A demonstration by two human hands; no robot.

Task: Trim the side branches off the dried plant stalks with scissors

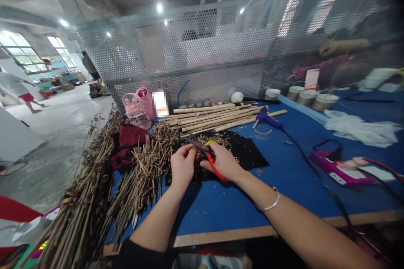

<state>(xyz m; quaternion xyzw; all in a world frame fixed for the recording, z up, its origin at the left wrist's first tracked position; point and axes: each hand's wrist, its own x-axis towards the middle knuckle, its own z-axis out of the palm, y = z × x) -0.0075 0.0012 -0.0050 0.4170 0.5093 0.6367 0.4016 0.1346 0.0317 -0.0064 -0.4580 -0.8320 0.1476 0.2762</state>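
Observation:
My right hand [224,162] holds scissors [215,167] with red and yellow handles, their dark blades pointing up and left toward my other hand. My left hand [183,164] is closed in a pinch near the blades; what sits between its fingertips is too small to make out. Beneath both hands lies a black cloth [252,153] scattered with small dry plant pieces [225,139]. A bundle of dried stalks [142,176] rests just left of my left hand, on the blue table [221,214].
Long pale sticks [217,117] lie behind my hands. A blue glue gun [268,121] and its cable are to the right, with a purple power strip [342,170] beyond. A pink bag [139,105], dark red cloth [131,136] and more stalks [85,214] stand left. Two people are far left.

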